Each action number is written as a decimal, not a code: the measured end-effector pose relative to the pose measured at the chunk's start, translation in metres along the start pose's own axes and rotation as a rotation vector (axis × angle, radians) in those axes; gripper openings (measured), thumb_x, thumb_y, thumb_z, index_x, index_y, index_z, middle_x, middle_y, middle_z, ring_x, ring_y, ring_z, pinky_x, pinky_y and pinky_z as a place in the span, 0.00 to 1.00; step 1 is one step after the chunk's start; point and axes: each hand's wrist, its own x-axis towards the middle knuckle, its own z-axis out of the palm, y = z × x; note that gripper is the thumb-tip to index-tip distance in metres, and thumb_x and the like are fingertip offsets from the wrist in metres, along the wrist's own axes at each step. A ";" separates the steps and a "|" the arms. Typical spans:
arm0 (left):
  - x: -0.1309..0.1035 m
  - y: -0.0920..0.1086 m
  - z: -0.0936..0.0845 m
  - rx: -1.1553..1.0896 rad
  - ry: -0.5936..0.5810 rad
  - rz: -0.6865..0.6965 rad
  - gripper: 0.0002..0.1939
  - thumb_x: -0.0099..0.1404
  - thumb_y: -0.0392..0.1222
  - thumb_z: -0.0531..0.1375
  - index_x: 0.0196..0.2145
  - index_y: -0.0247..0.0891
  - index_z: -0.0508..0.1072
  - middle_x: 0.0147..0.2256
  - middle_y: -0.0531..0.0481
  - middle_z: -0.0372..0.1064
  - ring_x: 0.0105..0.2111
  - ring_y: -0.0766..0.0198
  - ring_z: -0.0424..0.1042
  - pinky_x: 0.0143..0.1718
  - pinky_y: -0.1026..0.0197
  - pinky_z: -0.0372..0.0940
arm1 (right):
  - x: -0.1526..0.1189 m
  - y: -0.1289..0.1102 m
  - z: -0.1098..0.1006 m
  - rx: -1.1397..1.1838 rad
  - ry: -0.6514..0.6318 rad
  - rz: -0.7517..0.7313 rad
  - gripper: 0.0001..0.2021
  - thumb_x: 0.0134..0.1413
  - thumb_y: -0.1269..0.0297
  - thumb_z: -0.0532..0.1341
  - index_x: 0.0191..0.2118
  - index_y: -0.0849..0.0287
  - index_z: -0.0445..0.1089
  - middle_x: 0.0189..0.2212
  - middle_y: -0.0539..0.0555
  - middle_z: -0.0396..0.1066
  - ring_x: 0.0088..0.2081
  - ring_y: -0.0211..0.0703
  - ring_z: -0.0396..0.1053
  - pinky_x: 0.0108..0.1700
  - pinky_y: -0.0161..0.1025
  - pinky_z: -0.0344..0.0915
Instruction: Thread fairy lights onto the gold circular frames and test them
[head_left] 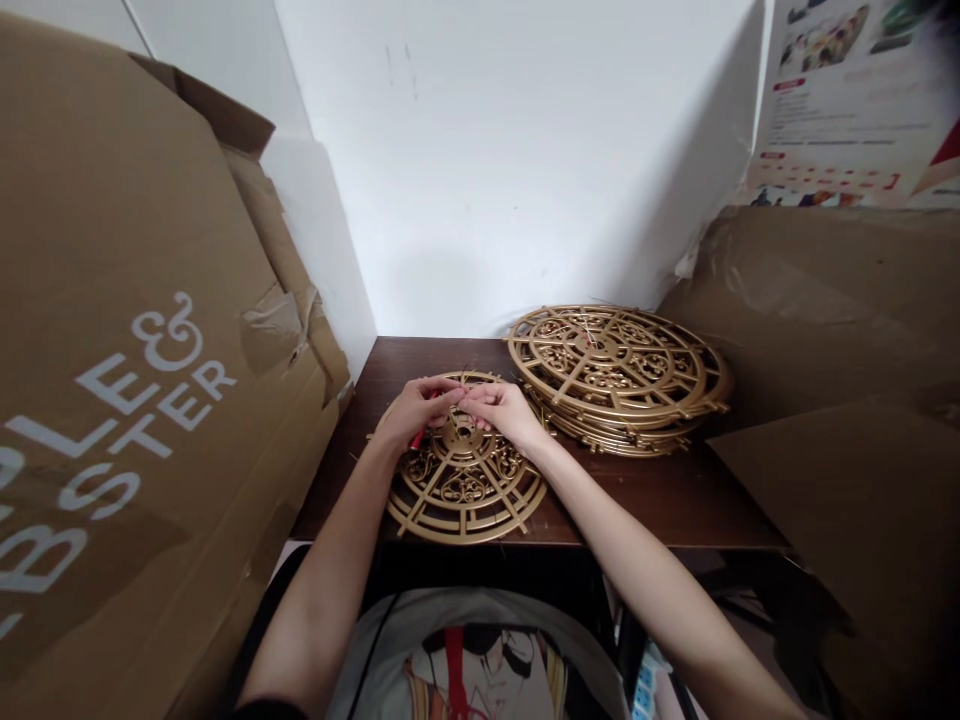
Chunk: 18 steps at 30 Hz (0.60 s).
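Note:
A round gold openwork metal frame with spokes and scrolls lies flat on the dark brown table. Over its hub, my left hand and my right hand meet, fingertips pinched together around thin wires. Something with a red handle sticks out below my left palm; its working end is hidden, so its kind does not show. My right fingers are closed on the wires, close to my left thumb. The hands cover the far part of the frame.
Several more gold frames are stacked at the back right, with wires at the top one's hub. A large cardboard box stands on the left, and more cardboard on the right. Behind the table rises a white wall.

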 end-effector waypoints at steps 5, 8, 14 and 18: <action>-0.002 0.002 0.003 -0.001 -0.016 -0.029 0.18 0.48 0.48 0.71 0.32 0.32 0.76 0.19 0.57 0.58 0.16 0.78 0.51 0.17 0.70 0.46 | 0.000 0.001 0.001 -0.016 -0.031 0.014 0.15 0.34 0.55 0.71 0.22 0.61 0.69 0.14 0.45 0.66 0.16 0.29 0.59 0.19 0.29 0.56; -0.003 0.003 0.004 -0.035 -0.002 -0.017 0.17 0.48 0.47 0.71 0.30 0.32 0.75 0.19 0.58 0.59 0.16 0.78 0.51 0.16 0.70 0.46 | -0.001 -0.001 0.001 -0.042 -0.033 0.032 0.14 0.38 0.57 0.69 0.24 0.61 0.68 0.14 0.44 0.66 0.16 0.29 0.60 0.19 0.28 0.54; 0.001 0.004 0.002 -0.152 0.143 0.081 0.17 0.48 0.46 0.71 0.30 0.33 0.75 0.21 0.56 0.63 0.15 0.79 0.50 0.15 0.71 0.44 | -0.002 -0.006 -0.002 -0.066 -0.042 0.039 0.11 0.43 0.59 0.66 0.26 0.61 0.67 0.15 0.45 0.66 0.16 0.29 0.60 0.19 0.27 0.53; 0.004 0.005 -0.001 -0.258 0.222 0.166 0.16 0.46 0.45 0.72 0.30 0.32 0.76 0.25 0.53 0.68 0.16 0.80 0.49 0.13 0.71 0.43 | -0.002 -0.007 -0.003 -0.087 -0.041 0.020 0.09 0.45 0.61 0.65 0.27 0.61 0.66 0.15 0.44 0.66 0.17 0.30 0.60 0.19 0.28 0.53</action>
